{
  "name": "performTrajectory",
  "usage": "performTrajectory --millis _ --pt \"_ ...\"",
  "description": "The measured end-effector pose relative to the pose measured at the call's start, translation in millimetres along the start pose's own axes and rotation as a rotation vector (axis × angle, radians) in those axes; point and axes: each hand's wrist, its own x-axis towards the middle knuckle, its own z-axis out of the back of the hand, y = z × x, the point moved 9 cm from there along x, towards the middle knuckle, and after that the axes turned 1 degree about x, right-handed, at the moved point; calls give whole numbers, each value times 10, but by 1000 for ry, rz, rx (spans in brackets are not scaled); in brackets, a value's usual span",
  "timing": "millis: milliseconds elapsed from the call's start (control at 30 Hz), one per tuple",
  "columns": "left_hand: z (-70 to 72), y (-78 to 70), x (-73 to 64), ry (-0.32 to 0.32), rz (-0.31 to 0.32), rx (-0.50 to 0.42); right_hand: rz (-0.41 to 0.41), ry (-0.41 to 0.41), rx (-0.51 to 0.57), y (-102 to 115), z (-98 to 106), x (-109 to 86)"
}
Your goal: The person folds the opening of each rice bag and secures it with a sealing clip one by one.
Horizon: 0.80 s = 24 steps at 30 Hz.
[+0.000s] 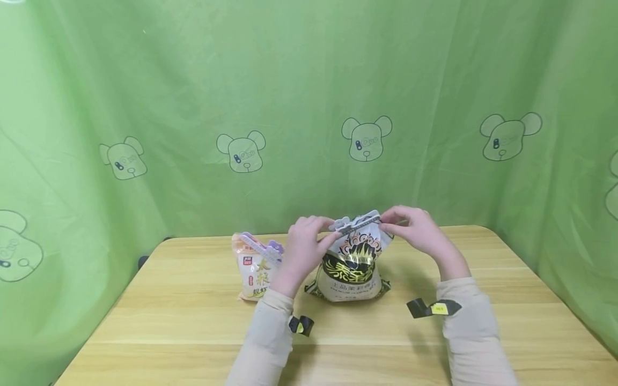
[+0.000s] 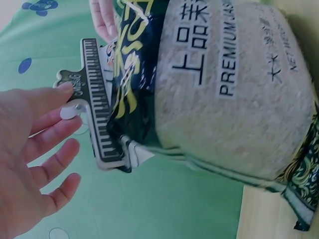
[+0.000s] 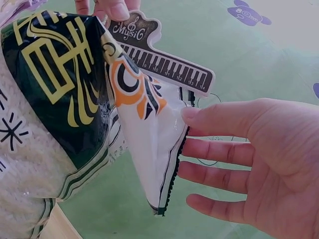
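Observation:
A bag of jasmine rice (image 1: 351, 287) stands upright on the table, its lower part clear and full of grains. Across its folded top lies a black-and-white clip (image 3: 164, 72) with a piano-key pattern and a music-note handle. My left hand (image 1: 306, 249) pinches that handle between thumb and fingers (image 2: 52, 132). At the other end of the top, my right hand (image 1: 421, 231) pinches the bag's white upper edge, thumb in front, while its lower fingers (image 3: 214, 177) spread beside the jagged seam. One white corner of the bag hangs down past the clip.
A smaller orange-and-white food bag (image 1: 248, 273), closed with a purple clip (image 1: 264, 249), stands to the left, partly behind my left hand. The wooden table (image 1: 357, 354) ends at a green curtain (image 1: 299, 96) at the back and sides.

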Motion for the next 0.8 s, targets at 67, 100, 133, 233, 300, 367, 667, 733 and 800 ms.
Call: performTrajectory --millis 67,100,133,233,300,367,667,733,800 --pt "10 20 1 19 8 -10 -5 4 -4 -9 -1 2" --pt "14 30 2 29 10 -12 -6 6 -5 -14 -3 3" --pt "18 39 2 38 12 -13 -6 9 -7 -15 -3 1" --pt "26 74 2 66 23 -22 -7 12 -10 -29 -1 -1" --pt "35 101 2 77 30 -31 -7 12 -9 -36 0 -5" --pt "55 129 2 76 34 -34 -10 12 -7 -48 -1 -8" --pt "256 322 13 15 72 -48 -24 10 6 -63 7 -18" --pt "315 387 12 4 96 -64 -26 6 9 -60 20 -23" --pt "379 459 4 -9 120 -85 -29 2 6 -58 38 -31"
